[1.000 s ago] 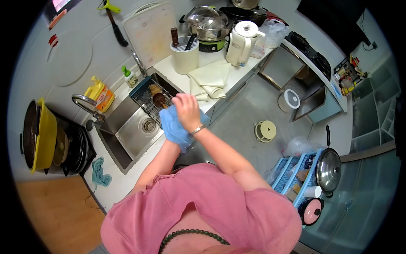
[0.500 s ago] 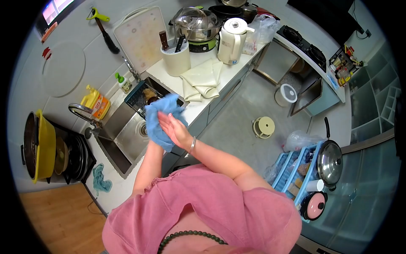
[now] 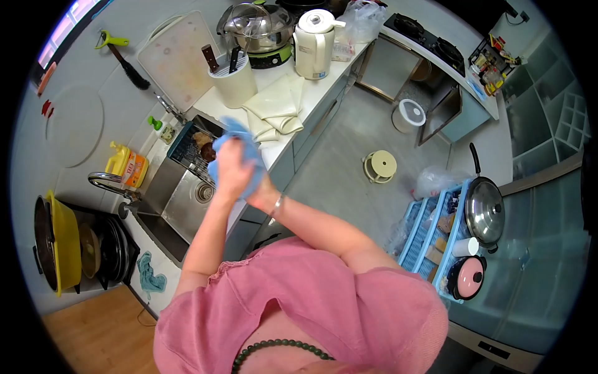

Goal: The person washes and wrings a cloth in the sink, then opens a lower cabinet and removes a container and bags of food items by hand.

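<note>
A bunched blue cloth [image 3: 252,153] is between my hands, above the right edge of the sink [image 3: 174,215]. My left hand [image 3: 232,169] is closed on the cloth from the front, its fingers slightly smeared by motion. Beneath and to the right, my right hand [image 3: 263,192] grips the same cloth, which hides most of its fingers. A silver bracelet [image 3: 277,204] circles my right wrist. Just past the cloth, a dark drain basket [image 3: 182,149] with brown items in it sits in the sink.
Folded cream cloth [image 3: 274,106], a knife block [image 3: 233,84] with knives and a white kettle [image 3: 313,50] stand on the counter. A faucet [image 3: 112,181] and yellow detergent bottle [image 3: 128,165] are left. A stool [image 3: 381,165] and lidded bucket [image 3: 409,115] stand on the floor.
My left hand has come over the front of the cloth, while my right hand has gone lower and behind it. The cloth is more bunched. The view has shifted slightly.
</note>
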A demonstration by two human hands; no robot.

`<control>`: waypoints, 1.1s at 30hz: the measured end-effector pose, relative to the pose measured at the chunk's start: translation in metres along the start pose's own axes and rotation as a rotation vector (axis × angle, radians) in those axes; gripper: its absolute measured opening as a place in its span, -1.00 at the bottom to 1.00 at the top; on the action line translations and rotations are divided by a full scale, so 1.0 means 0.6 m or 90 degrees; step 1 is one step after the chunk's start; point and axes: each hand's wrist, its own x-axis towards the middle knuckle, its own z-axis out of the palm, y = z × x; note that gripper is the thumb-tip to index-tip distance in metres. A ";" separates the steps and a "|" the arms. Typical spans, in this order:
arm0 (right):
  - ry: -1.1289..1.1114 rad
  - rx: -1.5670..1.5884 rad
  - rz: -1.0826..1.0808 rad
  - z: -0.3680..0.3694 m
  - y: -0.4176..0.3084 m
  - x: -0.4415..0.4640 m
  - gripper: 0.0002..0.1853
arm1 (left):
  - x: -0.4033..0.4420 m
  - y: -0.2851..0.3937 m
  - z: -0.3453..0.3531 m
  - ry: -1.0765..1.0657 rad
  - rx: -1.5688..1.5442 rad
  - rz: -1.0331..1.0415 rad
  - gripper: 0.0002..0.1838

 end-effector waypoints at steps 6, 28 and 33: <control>0.005 -0.325 -0.320 -0.037 -0.019 -0.014 -0.47 | 0.011 0.099 0.066 -0.081 0.071 0.343 -0.19; 0.188 -0.290 -0.378 -0.059 -0.383 -0.184 -0.71 | 0.016 0.128 0.387 -0.206 -0.778 -0.248 -0.64; 0.330 -0.155 -0.328 -0.075 -0.435 -0.215 -0.76 | 0.038 0.209 0.389 -0.245 0.007 0.164 -0.65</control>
